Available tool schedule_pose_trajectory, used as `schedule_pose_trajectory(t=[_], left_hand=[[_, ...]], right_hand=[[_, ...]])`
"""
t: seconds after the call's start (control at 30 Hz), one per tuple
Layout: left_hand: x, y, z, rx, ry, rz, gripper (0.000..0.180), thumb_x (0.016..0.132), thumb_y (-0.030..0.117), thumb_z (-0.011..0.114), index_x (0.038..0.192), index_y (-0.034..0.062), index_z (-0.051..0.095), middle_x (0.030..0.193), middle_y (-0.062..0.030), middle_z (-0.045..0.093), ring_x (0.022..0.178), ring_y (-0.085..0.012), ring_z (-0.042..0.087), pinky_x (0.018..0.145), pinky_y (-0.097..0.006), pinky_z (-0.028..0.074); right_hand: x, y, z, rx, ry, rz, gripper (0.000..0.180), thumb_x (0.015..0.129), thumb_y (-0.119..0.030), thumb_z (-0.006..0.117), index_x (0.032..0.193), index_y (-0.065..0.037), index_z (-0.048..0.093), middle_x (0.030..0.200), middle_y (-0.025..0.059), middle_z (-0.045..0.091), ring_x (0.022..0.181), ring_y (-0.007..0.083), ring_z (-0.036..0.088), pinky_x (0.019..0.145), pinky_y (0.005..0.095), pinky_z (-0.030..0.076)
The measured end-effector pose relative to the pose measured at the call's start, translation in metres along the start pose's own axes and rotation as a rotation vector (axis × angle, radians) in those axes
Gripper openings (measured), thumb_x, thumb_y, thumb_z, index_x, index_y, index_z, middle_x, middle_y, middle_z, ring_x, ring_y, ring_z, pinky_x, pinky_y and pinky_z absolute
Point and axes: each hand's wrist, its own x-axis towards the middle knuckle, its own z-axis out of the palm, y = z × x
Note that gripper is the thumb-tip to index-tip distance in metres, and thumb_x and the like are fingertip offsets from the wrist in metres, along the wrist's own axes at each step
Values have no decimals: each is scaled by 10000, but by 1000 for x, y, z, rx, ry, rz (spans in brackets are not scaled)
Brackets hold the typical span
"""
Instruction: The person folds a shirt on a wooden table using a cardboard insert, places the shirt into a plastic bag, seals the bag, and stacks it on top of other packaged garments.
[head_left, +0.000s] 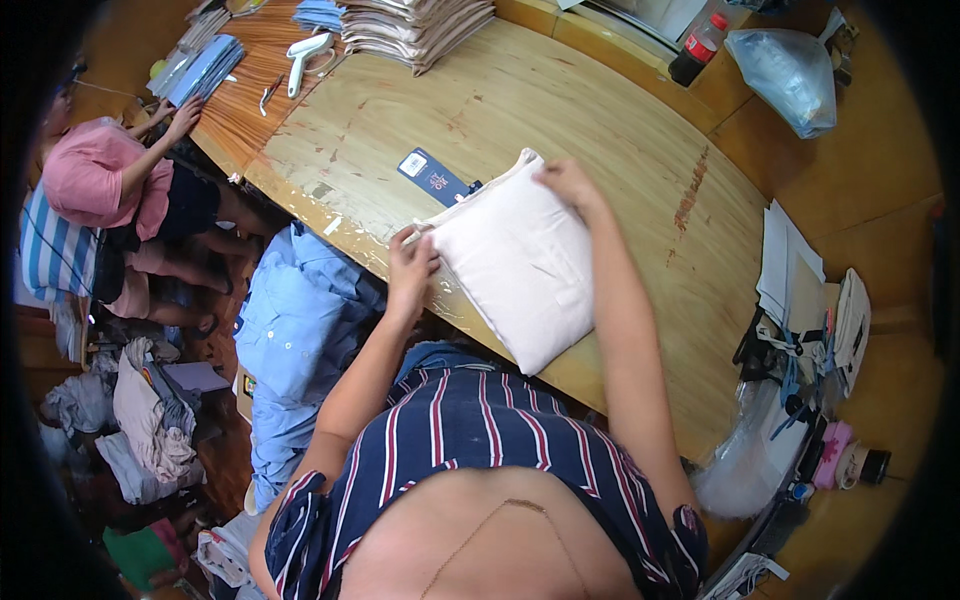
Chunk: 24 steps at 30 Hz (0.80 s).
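A pale pink folded garment (525, 265) lies near the front edge of the wooden table, right before me. A dark blue hang tag (434, 176) sticks out beyond its far edge and rests on the tabletop. My left hand (410, 268) has its fingers bent around the garment's left corner. At the far right corner, my right hand (570, 186) grips the edge with curled fingers. Part of the right fingertips is hidden by the cloth.
Stacked folded pale garments (415, 30) stand at the table's far side, near a white handheld tool (308, 60). A co-worker in pink (105, 165) touches folded blue shirts (205, 72). Blue shirts (300, 320) hang left of me. A cola bottle (700, 48) stands far right.
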Motion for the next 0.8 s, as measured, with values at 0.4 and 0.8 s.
schedule_pose_trajectory(t=[0.4, 0.8], left_hand=[[58, -11, 65, 516, -479, 343, 298, 747, -1, 527, 1044, -30, 524, 895, -107, 604, 797, -145, 579, 714, -246, 453], [102, -1, 135, 838, -785, 546, 97, 711, -31, 448, 790, -39, 505, 713, -200, 573, 651, -279, 568, 586, -325, 440]], right_hand=[[-93, 79, -67, 225, 341, 466, 254, 819, -97, 479, 1032, 35, 522, 845, 93, 610, 692, 126, 572, 561, 246, 458], [-112, 100, -64, 13, 806, 158, 135, 771, -16, 476, 822, 10, 598, 737, 132, 622, 685, 183, 596, 603, 269, 447]])
